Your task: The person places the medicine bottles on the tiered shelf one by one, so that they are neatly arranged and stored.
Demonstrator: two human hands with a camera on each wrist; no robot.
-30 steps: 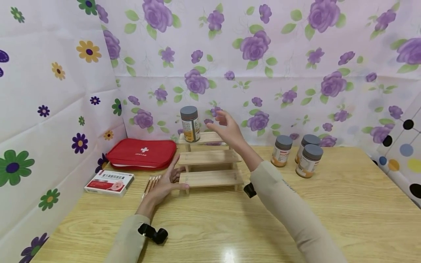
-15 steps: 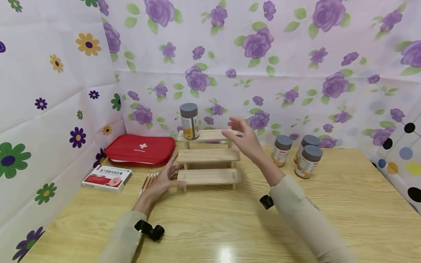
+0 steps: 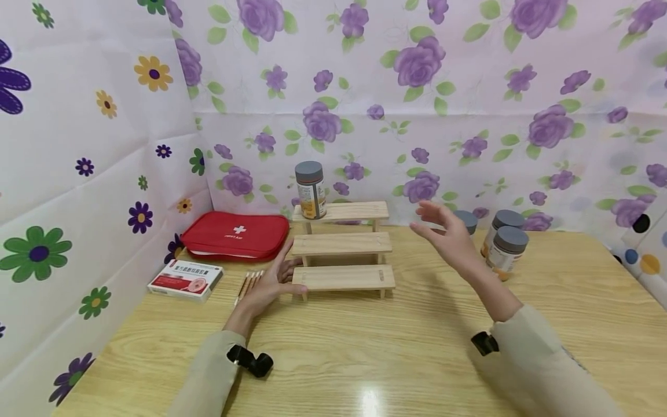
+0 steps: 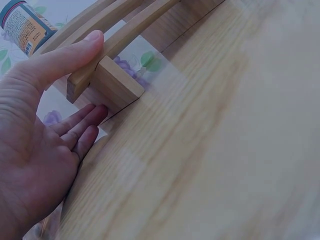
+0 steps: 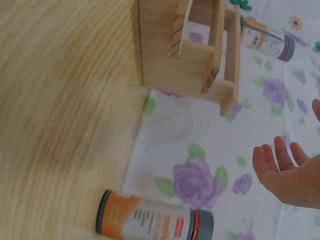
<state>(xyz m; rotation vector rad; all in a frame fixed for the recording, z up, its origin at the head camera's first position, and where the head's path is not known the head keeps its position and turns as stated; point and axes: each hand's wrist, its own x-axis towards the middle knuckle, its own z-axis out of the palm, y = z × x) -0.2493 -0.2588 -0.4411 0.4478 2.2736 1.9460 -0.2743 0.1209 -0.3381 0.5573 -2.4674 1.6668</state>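
Note:
My left hand (image 3: 268, 288) is at the left end of a three-tier wooden step rack (image 3: 341, 243). In the left wrist view its thumb lies straight over the end of the lowest step, while the loosely bent fingers (image 4: 80, 122) are beside the rack's side panel. A jar (image 3: 311, 194) with a grey lid stands upright on the top step, at its left. My right hand (image 3: 450, 240) is in the air right of the rack, holding nothing, fingers relaxed. Behind it are similar jars: one (image 3: 465, 220) partly hidden by the hand, another (image 3: 502, 220) and a nearer one (image 3: 506, 253).
A red first-aid pouch (image 3: 237, 236) lies left of the rack. In front of it are a white and red medicine box (image 3: 186, 280) and several cotton swabs (image 3: 249, 284). Flowered cloth (image 3: 365, 156) covers the walls behind the wooden table (image 3: 344, 347).
My right hand has moved away from the jar on the top step, rightward to the jars at the right. The left hand has stayed at the rack's end. The head view has shifted slightly.

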